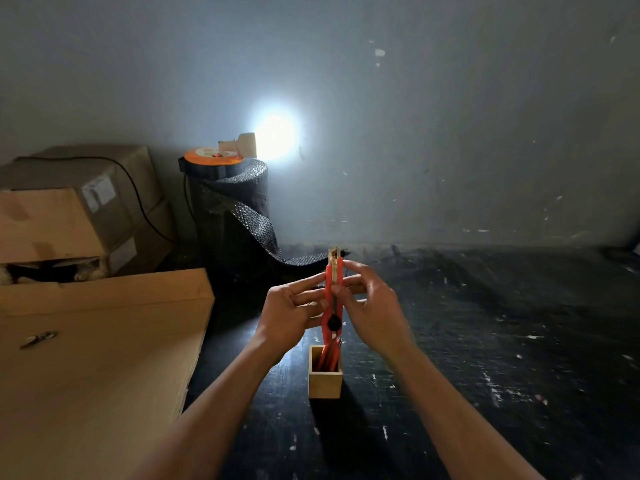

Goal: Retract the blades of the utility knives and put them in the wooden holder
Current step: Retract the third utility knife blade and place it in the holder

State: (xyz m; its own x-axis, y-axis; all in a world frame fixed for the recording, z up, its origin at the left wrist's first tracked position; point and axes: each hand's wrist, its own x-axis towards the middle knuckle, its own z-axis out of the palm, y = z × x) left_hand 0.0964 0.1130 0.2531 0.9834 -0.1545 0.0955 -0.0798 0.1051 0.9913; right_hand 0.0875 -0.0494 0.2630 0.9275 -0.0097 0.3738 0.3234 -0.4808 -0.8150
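Red utility knife (pixel 333 299) upright between both hands

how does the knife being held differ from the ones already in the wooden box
The held utility knife stands upright between the left hand and right hand, fully visible above the wooden holder; the stored knives lean inside it, mostly hidden. The held knife's blade tip still sticks out at the top; the stored knives' blade ends cannot be seen. All have red bodies.
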